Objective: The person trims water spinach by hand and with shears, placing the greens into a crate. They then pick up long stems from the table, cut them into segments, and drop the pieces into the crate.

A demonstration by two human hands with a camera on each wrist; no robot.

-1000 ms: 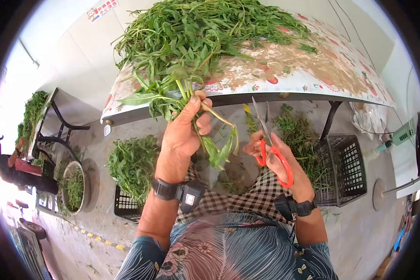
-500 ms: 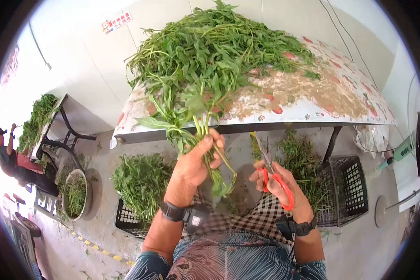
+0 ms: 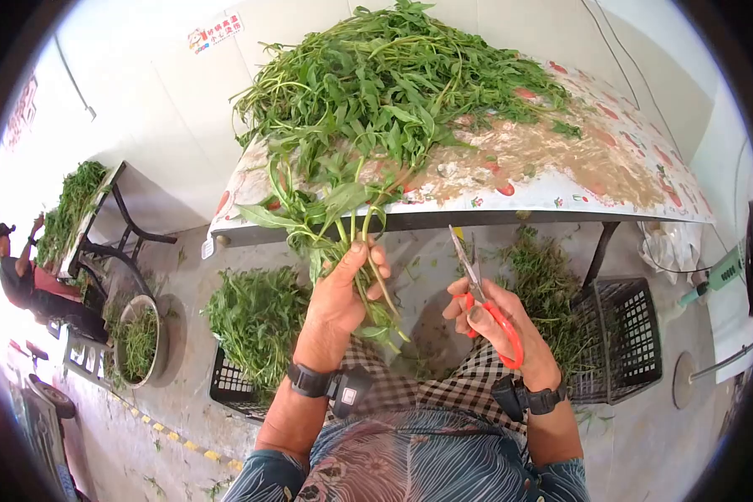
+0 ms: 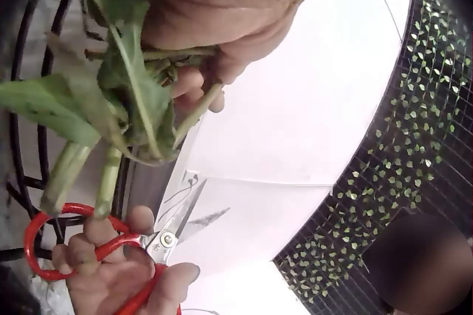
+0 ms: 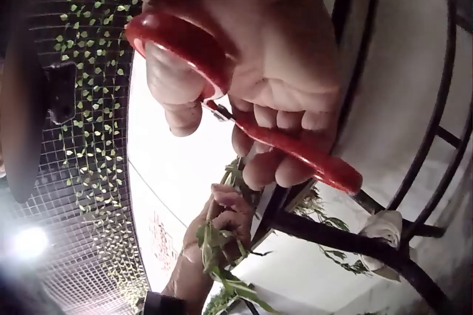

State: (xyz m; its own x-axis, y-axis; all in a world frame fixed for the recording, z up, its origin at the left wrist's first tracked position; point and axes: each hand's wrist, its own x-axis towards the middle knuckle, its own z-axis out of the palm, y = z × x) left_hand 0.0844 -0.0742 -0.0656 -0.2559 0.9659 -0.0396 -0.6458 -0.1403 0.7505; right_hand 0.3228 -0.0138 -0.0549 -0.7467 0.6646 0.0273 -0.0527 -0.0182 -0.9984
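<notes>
My left hand (image 3: pixel 343 289) grips a bunch of leafy greens (image 3: pixel 304 219) by the stems, thumb on top, in front of the table edge. Leaves spread out above the fist, and stem ends and a leaf stick out below it. Thick pale stem ends (image 4: pixel 107 182) show in the left wrist view. To the right, my right hand (image 3: pixel 510 326) holds red-handled scissors (image 3: pixel 469 266) with thumb and fingers in the loops. Their blades are parted and point up, apart from the bunch.
A big heap of greens (image 3: pixel 351 84) covers much of the patterned tablecloth (image 3: pixel 552 159). Below are a black crate (image 3: pixel 230 381) under more greens at left, another black crate (image 3: pixel 632 339) and loose greens (image 3: pixel 535 268) at right. Farther left are a basin (image 3: pixel 161 351) and a seated person (image 3: pixel 25 284).
The head view has tilted up, so table and hands sit lower in the picture. The bent stem and drooping leaf below my left fist now hang closer together. Both hands keep their hold.
</notes>
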